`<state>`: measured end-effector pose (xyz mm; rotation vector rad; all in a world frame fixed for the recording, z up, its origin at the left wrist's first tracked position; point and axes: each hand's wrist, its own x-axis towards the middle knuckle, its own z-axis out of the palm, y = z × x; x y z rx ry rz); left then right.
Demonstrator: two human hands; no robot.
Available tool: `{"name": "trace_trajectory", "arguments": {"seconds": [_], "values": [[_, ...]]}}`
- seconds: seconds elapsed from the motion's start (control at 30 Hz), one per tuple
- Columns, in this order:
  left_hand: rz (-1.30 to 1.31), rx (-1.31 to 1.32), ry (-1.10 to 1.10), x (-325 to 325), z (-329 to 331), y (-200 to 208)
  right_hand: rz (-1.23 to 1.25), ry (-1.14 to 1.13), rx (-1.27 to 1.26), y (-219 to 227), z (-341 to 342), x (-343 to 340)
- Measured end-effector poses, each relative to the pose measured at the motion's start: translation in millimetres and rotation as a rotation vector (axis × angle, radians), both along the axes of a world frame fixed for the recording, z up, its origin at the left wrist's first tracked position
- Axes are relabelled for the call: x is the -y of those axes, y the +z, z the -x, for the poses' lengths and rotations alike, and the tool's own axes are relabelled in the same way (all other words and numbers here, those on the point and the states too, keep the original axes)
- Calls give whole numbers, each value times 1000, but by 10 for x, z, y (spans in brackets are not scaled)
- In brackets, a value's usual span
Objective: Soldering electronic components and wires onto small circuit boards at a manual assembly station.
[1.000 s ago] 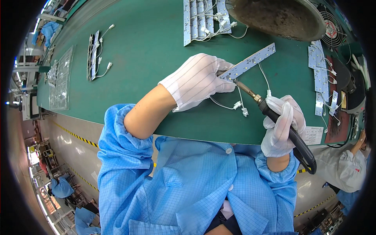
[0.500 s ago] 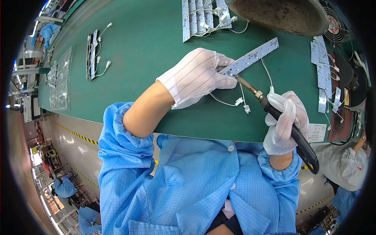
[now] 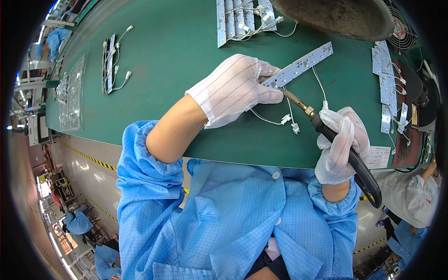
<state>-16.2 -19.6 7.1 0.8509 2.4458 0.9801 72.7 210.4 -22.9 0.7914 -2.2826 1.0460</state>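
Since a second ago, we have drawn the LED strip board (image 3: 303, 64) slightly nearer our chest, and our left hand (image 3: 235, 88) and right hand (image 3: 340, 142) have shifted with it; the soldering iron (image 3: 326, 133) keeps its tip at the board's near end.

Our left fingers (image 3: 266, 95), in a white striped glove, are closed down on that near end, pinning it to the green bench (image 3: 177, 51). Our right fingers (image 3: 347, 126), gloved alike, are wrapped tight around the iron's black handle, whose metal tip runs up to just beside the left fingertips. One board lies under our hands, stretching away beyond the left fingertips. Two white leads with small connectors (image 3: 289, 122) lie between the two hands.

Well beyond the fingers, a batch of finished strips (image 3: 242, 16) lies side by side, too overlapped to count. Another cluster of boards (image 3: 388, 84) lies right of the right hand. A clear blister tray (image 3: 72, 93) sits far left; we cannot tell its contents.
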Motion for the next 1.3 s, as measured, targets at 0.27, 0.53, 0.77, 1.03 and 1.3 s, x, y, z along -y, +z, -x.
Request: {"name": "trace_trajectory", "arguments": {"seconds": [0.27,0.53,0.77,1.03,1.3], "values": [[-5,14,61,-6,-26,3,-182,-153,-174,17,-20,51],[412,-341,84,172,-244,399,-334,-484,-339,-56,-19,-47],[345,-161,186,-317,-282,112,-224,-474,-351,-7,-12,33],[-93,-33,165,-164,-192,-79,-164,-306,-321,-117,-31,-74],[-137,-83,148,-168,-200,-125,-156,-202,-306,-182,-5,-105]]}}
